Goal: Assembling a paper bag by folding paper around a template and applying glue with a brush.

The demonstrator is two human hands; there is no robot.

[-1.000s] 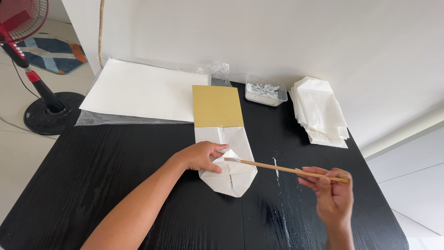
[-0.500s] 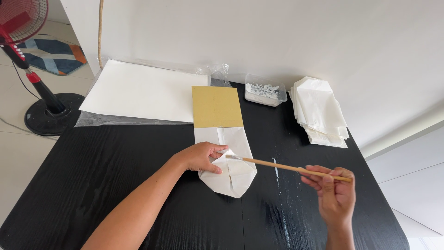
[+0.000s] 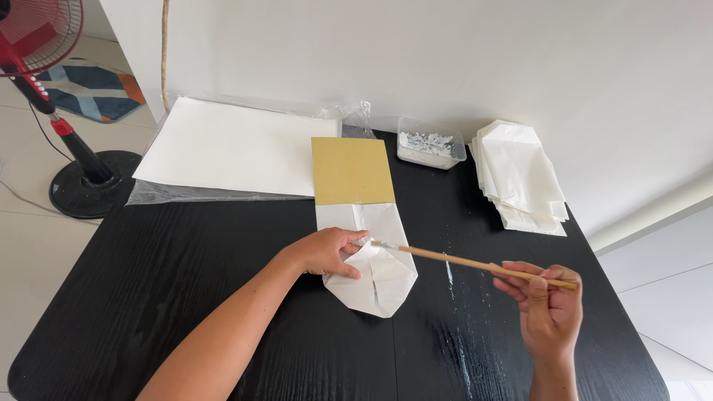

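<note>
Now we have the folded bag (image 3: 375, 271) lying flat on the black table (image 3: 171, 297), its long axis running away from us, pointed flap end nearest, the far end tucked against a tan card (image 3: 352, 171). Our left hand (image 3: 327, 252) presses on the bag's left edge, fingers spread flat, pinning the paper rather than gripping it. Our right hand (image 3: 546, 308) sits well off to the right, fingers pinched around the back end of a thin wooden brush (image 3: 475, 261). That brush lies almost crosswise to the bag, its whitish tip touching the paper just beside our left fingertips. So the left hand is on the bag; the right reaches it only through the brush. We see white smears streaking the table between them.
</note>
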